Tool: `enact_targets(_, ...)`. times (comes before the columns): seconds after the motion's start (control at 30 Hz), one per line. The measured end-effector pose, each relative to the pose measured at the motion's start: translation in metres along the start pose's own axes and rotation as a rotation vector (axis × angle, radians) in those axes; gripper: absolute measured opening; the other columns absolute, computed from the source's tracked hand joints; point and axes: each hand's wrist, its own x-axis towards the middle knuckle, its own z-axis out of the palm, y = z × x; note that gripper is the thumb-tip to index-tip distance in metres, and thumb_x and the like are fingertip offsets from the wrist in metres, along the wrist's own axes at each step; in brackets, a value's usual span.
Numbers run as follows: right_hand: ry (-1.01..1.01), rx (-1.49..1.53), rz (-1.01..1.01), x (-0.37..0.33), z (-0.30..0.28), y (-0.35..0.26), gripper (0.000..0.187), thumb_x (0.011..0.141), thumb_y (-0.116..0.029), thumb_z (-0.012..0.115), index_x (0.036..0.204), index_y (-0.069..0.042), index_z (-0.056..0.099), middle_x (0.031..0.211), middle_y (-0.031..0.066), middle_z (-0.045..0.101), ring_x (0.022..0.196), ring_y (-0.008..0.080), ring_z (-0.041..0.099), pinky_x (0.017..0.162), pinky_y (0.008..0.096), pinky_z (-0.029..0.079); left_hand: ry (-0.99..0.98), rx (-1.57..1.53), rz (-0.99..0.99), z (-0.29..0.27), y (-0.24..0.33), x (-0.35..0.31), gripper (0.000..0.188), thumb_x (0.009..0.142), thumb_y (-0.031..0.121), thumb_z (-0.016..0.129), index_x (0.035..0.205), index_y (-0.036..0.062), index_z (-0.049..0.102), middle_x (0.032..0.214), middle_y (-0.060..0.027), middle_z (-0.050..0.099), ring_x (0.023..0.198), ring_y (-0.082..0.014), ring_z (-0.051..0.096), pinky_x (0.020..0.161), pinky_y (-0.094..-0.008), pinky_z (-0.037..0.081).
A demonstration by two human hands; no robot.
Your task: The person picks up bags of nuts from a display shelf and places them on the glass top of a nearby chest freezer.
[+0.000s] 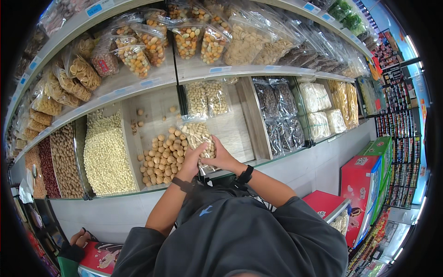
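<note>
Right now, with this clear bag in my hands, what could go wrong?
Your left hand and right hand hold the clear bag toward the end nearest you, so its far end might sag or slip if your grip loosens. The loose round brown nuts lie right beside your left hand, so a sideways bump could send some rolling.
</note>
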Motion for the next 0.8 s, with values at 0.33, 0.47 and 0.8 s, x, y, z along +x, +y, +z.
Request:
enact_targets(0.33, 0.206, 0.200, 0.237, 0.181, -0.082, 0.118, 0.077, 0.073, -0.032, 0.076, 0.128, 0.009, 0.041, 0.103, 0.0180, 0.063, 0.089, 0.0232, 0.062, 0.074, 0.0330, 0.051, 0.152, -0.295, -0.090, -0.061, 0.027, -0.056, 0.044, 0.089, 0.017, 0.050, 0.128, -0.0035, 0.043, 0.124, -0.0184, 0.055, 0.112, -0.0314, 0.056, 0.095, -0.0435, 0.047)
enact_targets(0.47, 0.181, 0.238, 0.522, 0.242, -0.112, 0.203, 0.091, 0.068, -0.035, 0.080, 0.131, 0.013, 0.033, 0.096, 0.0183, 0.065, 0.083, 0.0228, 0.064, 0.070, 0.0295, 0.053, 0.002, -0.375, -0.030, -0.058, 0.017, -0.062, 0.051, 0.088, 0.025, 0.048, 0.133, 0.0011, 0.040, 0.129, -0.0167, 0.051, 0.116, -0.0326, 0.052, 0.099, -0.0482, 0.042)
enact_targets(0.8, -0.102, 0.651, 0.712, 0.236, -0.112, 0.233, 0.079, 0.065, -0.032, 0.085, 0.125, 0.003, 0.048, 0.114, 0.0150, 0.058, 0.103, 0.0232, 0.056, 0.083, 0.0366, 0.049, 0.098, -0.291, 0.090, -0.080, -0.008, -0.081, 0.078, 0.087, 0.061, 0.044, 0.142, 0.0081, 0.030, 0.138, -0.0191, 0.042, 0.123, -0.0371, 0.045, 0.099, -0.0485, 0.042)
